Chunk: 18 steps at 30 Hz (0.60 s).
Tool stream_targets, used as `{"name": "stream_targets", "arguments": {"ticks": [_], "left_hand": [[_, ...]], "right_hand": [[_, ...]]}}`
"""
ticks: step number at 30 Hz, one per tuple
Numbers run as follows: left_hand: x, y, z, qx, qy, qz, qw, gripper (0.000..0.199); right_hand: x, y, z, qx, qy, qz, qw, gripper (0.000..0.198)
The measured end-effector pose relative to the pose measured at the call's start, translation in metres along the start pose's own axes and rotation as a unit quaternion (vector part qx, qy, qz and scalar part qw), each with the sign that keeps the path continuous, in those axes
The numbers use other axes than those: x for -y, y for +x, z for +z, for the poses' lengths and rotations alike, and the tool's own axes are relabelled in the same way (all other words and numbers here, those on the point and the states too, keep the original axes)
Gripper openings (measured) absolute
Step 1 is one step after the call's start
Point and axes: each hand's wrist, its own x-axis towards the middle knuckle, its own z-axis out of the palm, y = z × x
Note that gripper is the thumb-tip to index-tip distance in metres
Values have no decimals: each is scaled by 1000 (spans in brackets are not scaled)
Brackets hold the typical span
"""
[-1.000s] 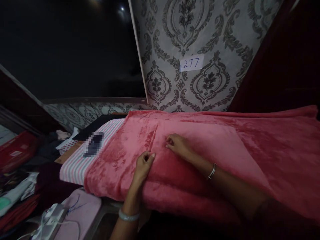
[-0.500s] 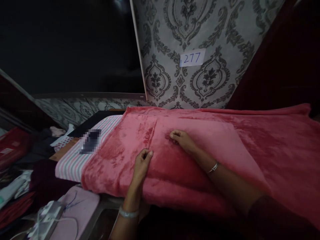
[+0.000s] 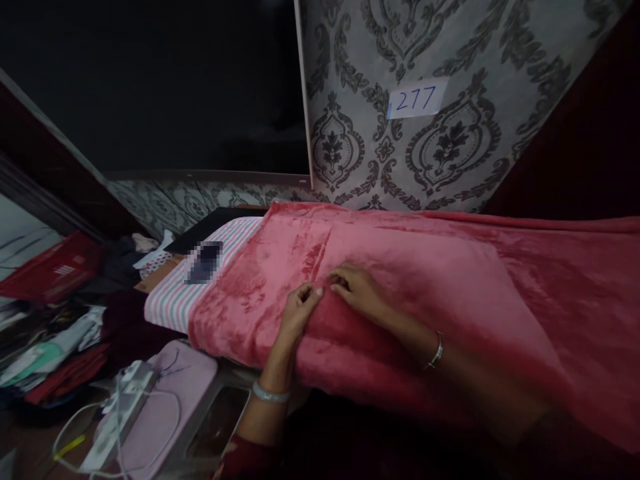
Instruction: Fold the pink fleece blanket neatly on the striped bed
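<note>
A pink-red plush blanket (image 3: 425, 257) lies spread before me, with a narrow raised fold running toward my left hand. My left hand (image 3: 300, 308) is closed at the near end of that fold, thumb and forefinger pinching the plush cloth. Just to its right, my right hand (image 3: 357, 290) hovers low over the blanket with bent fingers drawn together. The fingertips of both hands nearly meet. Whatever the right fingers hold, if anything, is too small or hidden to make out.
Under the blanket's left end shows a striped cloth (image 3: 173, 308) with a blurred dark object (image 3: 205, 262) on it. A power strip (image 3: 120, 413) with white cables lies on a pink stool (image 3: 165, 400) at lower left. A large black screen (image 3: 200, 87) stands behind.
My right hand has come leftward and down to my left hand, which keeps its pinch at the fold. The view has shifted a little to the left.
</note>
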Motion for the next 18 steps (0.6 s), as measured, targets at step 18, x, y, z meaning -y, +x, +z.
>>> {"name": "stream_targets", "arguments": {"ticks": [18], "left_hand": [[6, 12, -2, 57, -78, -56, 994, 32]], "right_hand": [[-4, -4, 18, -24, -139, -21, 990, 20]]}}
